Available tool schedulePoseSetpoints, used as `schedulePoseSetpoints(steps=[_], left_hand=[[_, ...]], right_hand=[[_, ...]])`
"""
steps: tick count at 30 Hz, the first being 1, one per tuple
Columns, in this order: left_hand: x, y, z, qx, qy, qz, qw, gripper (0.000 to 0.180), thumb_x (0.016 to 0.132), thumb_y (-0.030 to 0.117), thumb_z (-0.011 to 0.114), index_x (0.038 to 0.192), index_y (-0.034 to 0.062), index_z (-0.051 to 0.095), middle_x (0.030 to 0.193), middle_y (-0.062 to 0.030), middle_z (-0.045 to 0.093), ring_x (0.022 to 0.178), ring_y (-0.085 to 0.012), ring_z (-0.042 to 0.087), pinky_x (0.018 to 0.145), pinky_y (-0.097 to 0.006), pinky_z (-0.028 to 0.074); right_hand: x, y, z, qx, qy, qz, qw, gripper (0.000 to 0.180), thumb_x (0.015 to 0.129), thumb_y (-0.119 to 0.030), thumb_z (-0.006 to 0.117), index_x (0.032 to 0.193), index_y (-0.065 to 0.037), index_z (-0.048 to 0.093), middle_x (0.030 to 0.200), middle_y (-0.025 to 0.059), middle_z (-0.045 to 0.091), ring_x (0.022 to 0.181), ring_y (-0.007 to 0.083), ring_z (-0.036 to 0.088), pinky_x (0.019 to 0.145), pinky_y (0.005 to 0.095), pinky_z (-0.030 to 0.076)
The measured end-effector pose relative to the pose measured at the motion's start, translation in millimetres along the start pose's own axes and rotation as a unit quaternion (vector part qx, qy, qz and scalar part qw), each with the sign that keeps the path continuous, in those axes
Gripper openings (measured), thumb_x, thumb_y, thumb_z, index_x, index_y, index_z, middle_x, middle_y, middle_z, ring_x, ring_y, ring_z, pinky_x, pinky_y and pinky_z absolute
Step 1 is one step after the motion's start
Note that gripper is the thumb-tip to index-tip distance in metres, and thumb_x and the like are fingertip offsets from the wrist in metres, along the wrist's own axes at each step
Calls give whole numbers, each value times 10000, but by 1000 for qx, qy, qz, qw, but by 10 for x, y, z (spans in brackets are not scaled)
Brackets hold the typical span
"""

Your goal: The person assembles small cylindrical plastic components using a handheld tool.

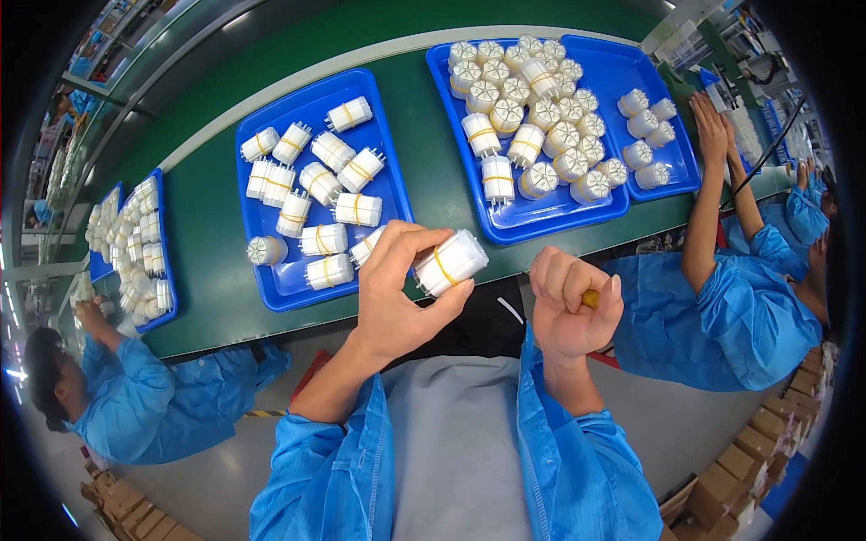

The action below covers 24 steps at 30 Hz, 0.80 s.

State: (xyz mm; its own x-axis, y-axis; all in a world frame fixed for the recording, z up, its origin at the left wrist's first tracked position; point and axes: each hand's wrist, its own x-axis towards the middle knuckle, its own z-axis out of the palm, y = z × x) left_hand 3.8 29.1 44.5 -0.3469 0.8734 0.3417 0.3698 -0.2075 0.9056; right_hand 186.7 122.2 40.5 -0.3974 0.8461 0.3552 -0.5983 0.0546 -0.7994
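Mid tray (393, 203): white bundles (357, 209) scattered, most on sides; a bump could prob roll some.
L hand (406, 281): gripping bundle (462, 258), thumb vs fingers, at near edge of table (424, 171) btw trays. Risk: loose grip = drop past edge.
Held bundle: risk: band (441, 268) slips, tubes splay. Look: white tubes side by side, approx cyl., thin yel band round them.
R hand (573, 307): curled, pinching yel-brown bit (590, 299), ID unclear; could drop if pinch slackens.
R tray (532, 221): crowded, most upright; top pcs might topple if knocked.
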Motion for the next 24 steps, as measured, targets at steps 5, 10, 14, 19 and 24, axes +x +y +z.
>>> schedulePoseSetpoints(steps=[5,10,14,19,24], left_hand=[[-47,18,20,-79,-2,-78,994,451,791,66,756,1207,-12,599,1003,-111,603,876,-176,618,740,-290,508],[-19,121,-36,-270,-52,-236,932,421,937,189,629,1284,-29,537,1095,-134,623,906,-175,644,805,-302,528],[-22,66,-14,-413,-65,-271,867,442,1016,242,526,1370,-8,442,1157,-171,633,896,-175,639,776,-299,528],[-56,36,35,-488,-59,-287,822,448,1025,280,522,1363,0,436,1174,-166,626,910,-181,622,789,-313,508],[-62,43,43,-483,-87,-300,818,556,1001,334,531,1410,-20,398,1193,-191,599,896,-207,618,763,-316,498]], right_hand=[[-11,10,13,3,-6,6,1000,524,1025,-405,324,594,-107,306,564,29,352,569,168,315,544,316,271],[6,18,21,14,4,13,1000,505,1029,-374,303,602,-105,322,569,33,360,575,170,325,552,320,292],[14,17,36,1,3,24,1000,525,1047,-393,259,608,-114,325,574,24,371,565,160,336,556,320,311],[18,10,34,17,10,26,999,486,1029,-347,291,611,-103,339,579,36,371,578,171,332,560,322,312],[26,3,57,-1,7,33,999,528,1048,-397,255,610,-114,335,579,23,376,567,157,339,556,319,315]])
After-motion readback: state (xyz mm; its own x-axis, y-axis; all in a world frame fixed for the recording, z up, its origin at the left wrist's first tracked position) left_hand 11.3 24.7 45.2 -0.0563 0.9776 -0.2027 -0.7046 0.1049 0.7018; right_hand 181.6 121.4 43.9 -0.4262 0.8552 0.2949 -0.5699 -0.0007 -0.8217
